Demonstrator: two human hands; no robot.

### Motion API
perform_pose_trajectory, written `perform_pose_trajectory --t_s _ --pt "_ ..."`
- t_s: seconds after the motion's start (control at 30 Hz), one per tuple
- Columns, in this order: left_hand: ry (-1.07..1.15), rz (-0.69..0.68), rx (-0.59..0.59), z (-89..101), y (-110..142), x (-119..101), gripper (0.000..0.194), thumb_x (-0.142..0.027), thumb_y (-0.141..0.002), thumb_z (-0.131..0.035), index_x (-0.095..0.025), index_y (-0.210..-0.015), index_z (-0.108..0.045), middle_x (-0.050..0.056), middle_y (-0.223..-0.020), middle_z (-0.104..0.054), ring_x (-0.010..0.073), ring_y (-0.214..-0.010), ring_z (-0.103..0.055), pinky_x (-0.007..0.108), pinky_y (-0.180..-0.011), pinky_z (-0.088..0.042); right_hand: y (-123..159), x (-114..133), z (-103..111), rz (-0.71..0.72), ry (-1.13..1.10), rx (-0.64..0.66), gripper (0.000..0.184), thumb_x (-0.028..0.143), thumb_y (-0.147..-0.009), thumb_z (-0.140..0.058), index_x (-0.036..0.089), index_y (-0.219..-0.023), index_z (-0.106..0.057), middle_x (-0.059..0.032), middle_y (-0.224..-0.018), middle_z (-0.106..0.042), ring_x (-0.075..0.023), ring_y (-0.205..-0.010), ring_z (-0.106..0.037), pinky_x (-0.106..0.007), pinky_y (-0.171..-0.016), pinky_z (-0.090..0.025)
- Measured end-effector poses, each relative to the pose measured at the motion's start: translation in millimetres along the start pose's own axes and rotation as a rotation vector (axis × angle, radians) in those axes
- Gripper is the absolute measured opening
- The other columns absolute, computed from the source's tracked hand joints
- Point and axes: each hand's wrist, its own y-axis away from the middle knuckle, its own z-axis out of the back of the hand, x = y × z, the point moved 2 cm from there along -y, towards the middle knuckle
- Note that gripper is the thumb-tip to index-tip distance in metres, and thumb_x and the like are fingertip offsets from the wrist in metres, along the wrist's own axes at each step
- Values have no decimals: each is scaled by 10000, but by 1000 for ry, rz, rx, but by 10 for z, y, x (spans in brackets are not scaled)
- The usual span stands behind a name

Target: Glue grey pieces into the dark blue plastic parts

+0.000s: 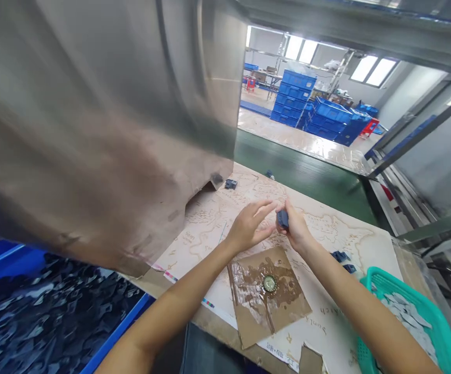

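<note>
My right hand (296, 226) is closed around a small dark blue-grey plastic piece (282, 219), held above the paper-covered worktop. Just to its left, my left hand (252, 224) has its fingers stretched toward the piece, with thumb and fingers apart. Whether those fingertips touch it I cannot tell. Beneath my hands lies a brown cardboard square (249, 311) wet with a shiny liquid, and a small round cap (269, 283) sits on it. Similar dark pieces (341, 256) lie beside my right forearm, and another dark piece (230, 184) lies beyond my left hand.
A green basket (371, 275) of pale flat pieces stands at the right. At lower left, a blue bin (112, 332) holds many dark parts. A large metal panel (112, 130) blocks the left side. Behind the worktop runs a green conveyor belt (307, 176), with blue crates (293, 96) farther off.
</note>
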Motion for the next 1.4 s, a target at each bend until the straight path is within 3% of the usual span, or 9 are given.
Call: perform_pose_trajectory --t_s 0.1,0.2,0.33,0.5,0.67,0.8,1.1,1.27,1.4 --pt "62 -244 7 -26 24 -127 250 -265 -903 -501 -206 -1139 -560 99 -1113 -664 194 -1043 -619 317 -848 -501 179 -92 33 -87 10 18 488 672 -764 -482 202 -657 -405 78 -438 -378 -53 -341 -311 -170 -336 -186" --pt "212 -256 17 -46 38 -216 189 -257 -919 -477 -185 -1064 -575 86 -1001 -701 164 -938 -659 270 -780 -524 437 -99 148 -178 47 90 460 638 -806 -444 194 -685 -454 67 -428 -401 -61 -342 -316 -178 -350 -193" --pt "395 18 57 -79 70 -230 216 -287 -936 -410 -161 -973 -583 79 -862 -699 141 -767 -670 237 -664 -536 838 79 674 82 455 49 429 605 -783 -499 196 -884 -578 17 -566 -545 -114 -488 -477 -225 -451 -361" --pt "715 394 139 -132 134 -212 241 -396 -898 -455 -174 -920 -548 68 -844 -682 143 -688 -674 245 -618 -544 1198 183 1756 294 1029 -384 313 506 -770 -502 212 -816 -601 -42 -672 -638 -180 -607 -592 -276 -521 -425" --pt "807 610 111 -142 148 -197 279 -442 -813 -568 -179 -907 -555 41 -826 -658 124 -651 -626 238 -588 -548 1273 -169 2350 223 1383 -267 229 375 -733 -491 205 -726 -644 -84 -761 -708 -236 -670 -641 -328 -549 -467" --pt "755 662 127 -151 142 -176 276 -434 -789 -578 -177 -888 -569 32 -793 -641 124 -642 -605 245 -569 -549 1193 -413 2355 249 1357 -200 207 326 -738 -498 225 -797 -668 -65 -863 -720 -236 -794 -658 -341 -663 -506" --pt "687 625 177 -162 147 -170 248 -412 -798 -554 -177 -876 -569 43 -775 -671 159 -710 -657 260 -594 -543 1262 -418 2308 297 1257 -274 108 320 -756 -503 230 -742 -561 -52 -747 -677 -200 -654 -630 -306 -545 -488" --pt "683 589 200 -159 131 -187 219 -380 -813 -526 -174 -876 -564 44 -767 -674 145 -675 -642 254 -593 -523 1365 -272 2107 333 690 -416 314 526 -719 -629 231 -768 -535 -69 -813 -676 -207 -737 -663 -312 -582 -552" --pt "644 585 209 -174 137 -178 203 -358 -814 -515 -173 -877 -569 46 -777 -663 141 -692 -626 237 -574 -498 1284 -163 1665 260 476 -229 410 559 -678 -692 214 -892 -632 -57 -741 -685 -177 -626 -650 -312 -594 -565"
